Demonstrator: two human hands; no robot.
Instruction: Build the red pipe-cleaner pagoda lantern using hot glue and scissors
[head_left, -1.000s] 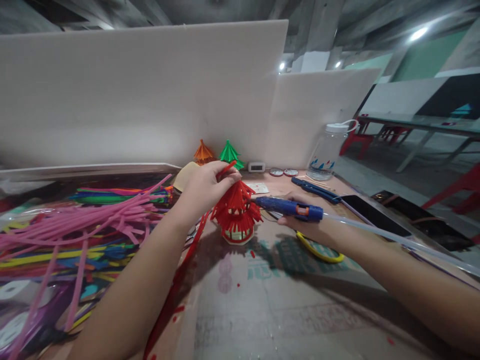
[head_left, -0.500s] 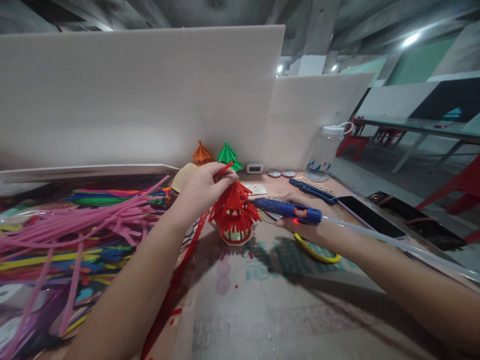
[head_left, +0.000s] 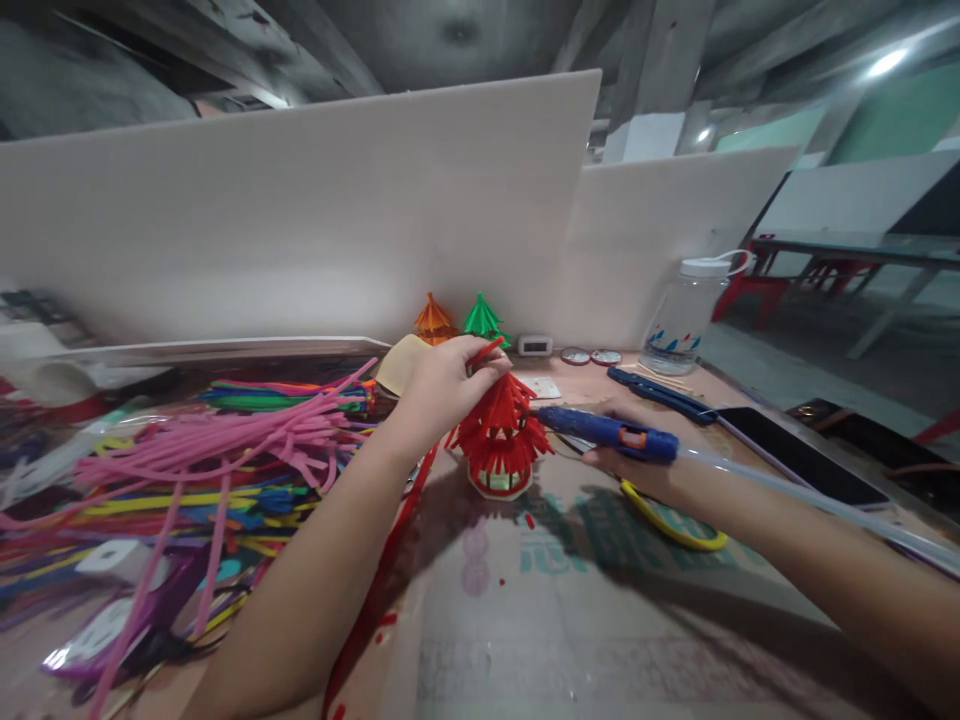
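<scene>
A red two-tiered pagoda-like model stands upright on the table, its pale base at the bottom. My left hand is closed at its top, pinching a short red strip. From the right, my right hand is wrapped round a blue glue gun, whose nozzle points at the model's upper tier; whether it touches cannot be told. A clear glue stick runs out of the gun's back. Yellow-handled scissors lie beneath my right hand.
Pink and coloured pipe cleaners heap at left, near a purple power strip. Orange and green models stand behind. At right are a bottle, blue cutter and phone. A white panel stands behind.
The view has shifted left, so everything appears further right. Both hands keep nearly the same positions at the red model, still holding the strip and the glue gun.
</scene>
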